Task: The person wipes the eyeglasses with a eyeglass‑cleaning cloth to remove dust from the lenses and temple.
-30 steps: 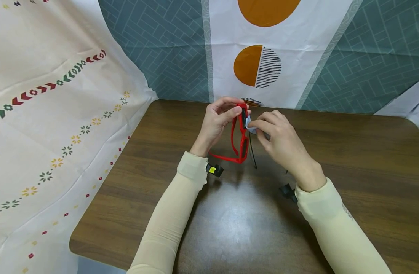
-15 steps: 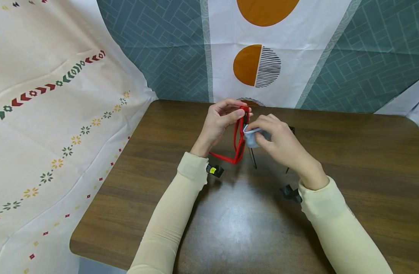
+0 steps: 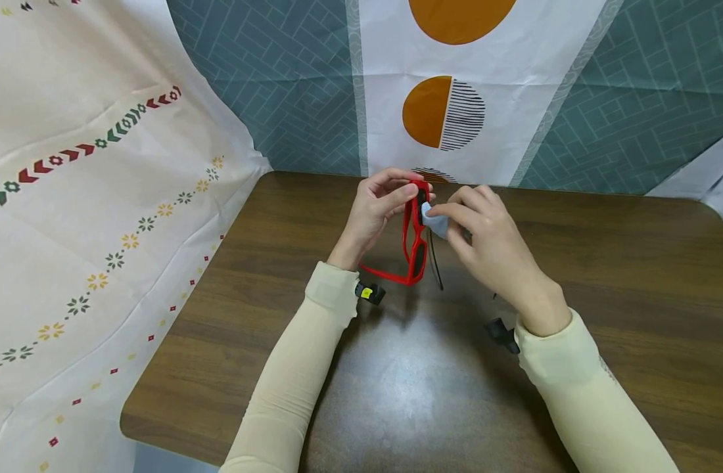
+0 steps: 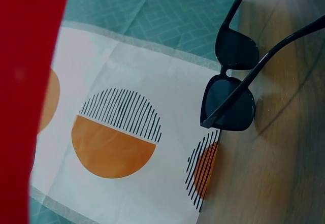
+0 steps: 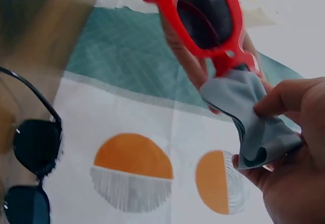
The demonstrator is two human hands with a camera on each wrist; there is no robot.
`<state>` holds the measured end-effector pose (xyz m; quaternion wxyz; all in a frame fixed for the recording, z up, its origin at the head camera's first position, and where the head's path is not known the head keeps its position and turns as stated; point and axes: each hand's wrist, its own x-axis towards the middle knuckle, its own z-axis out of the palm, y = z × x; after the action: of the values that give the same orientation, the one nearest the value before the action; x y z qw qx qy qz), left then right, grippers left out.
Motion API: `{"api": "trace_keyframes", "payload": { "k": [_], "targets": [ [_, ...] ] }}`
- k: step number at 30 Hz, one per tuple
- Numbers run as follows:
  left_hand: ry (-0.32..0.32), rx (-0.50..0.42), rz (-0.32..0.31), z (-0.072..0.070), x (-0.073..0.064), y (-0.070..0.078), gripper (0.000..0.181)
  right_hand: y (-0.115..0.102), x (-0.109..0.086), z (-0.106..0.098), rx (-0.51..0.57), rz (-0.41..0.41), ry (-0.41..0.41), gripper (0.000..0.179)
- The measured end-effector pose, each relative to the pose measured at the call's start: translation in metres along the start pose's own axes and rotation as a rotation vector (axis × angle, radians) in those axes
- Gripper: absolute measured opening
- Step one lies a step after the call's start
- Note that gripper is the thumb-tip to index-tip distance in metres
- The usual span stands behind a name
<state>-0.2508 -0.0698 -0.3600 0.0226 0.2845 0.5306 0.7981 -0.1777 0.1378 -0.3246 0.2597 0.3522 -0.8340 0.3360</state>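
Red-framed sunglasses [image 3: 410, 278] with dark lenses stand on end above the table, their temples unfolded toward the left forearm. My left hand [image 3: 370, 213] pinches their upper end between thumb and fingers. A light blue-grey cloth [image 3: 436, 225] is bunched in my right hand [image 3: 486, 240], which pinches it against the front of the upper lens. The right wrist view shows the folded cloth [image 5: 244, 99] covering that lens, while the other red-rimmed lens [image 5: 203, 13] is bare. In the left wrist view, a blurred red strip [image 4: 30, 102] of the frame fills the left side.
Black sunglasses [image 4: 236, 51] rest on the brown wooden table [image 3: 249, 276] beyond the right hand, which mostly hides them in the head view; a thin temple [image 3: 435, 263] shows there. A patterned curtain [image 3: 314, 85] hangs at the table's back edge, and a cream cloth [image 3: 131, 197] hangs at the left.
The right hand with the cloth has slid down the red sunglasses and back up to the upper lens. The red sunglasses have turned slightly and back in the left hand.
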Motion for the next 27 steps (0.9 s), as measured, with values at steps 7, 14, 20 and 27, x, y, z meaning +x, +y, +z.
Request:
{"api": "trace_keyframes", "payload": {
  "k": [7, 14, 20, 27],
  "targets": [
    [-0.033, 0.027, 0.001, -0.001, 0.001, -0.002, 0.018, 0.004, -0.002, 0.011, -0.048, -0.023, -0.054, 0.026],
    [-0.029, 0.045, -0.034, 0.001, 0.001, -0.004, 0.021, 0.011, -0.002, 0.011, -0.201, -0.119, -0.044, 0.019],
    [0.019, 0.039, -0.051, 0.0, 0.0, -0.004, 0.02, 0.012, 0.0, 0.011, -0.291, -0.186, 0.026, 0.018],
    [0.017, 0.035, -0.033, -0.001, 0.001, -0.002, 0.02, 0.013, -0.001, 0.014, -0.164, -0.142, 0.025, 0.02]
  ]
}}
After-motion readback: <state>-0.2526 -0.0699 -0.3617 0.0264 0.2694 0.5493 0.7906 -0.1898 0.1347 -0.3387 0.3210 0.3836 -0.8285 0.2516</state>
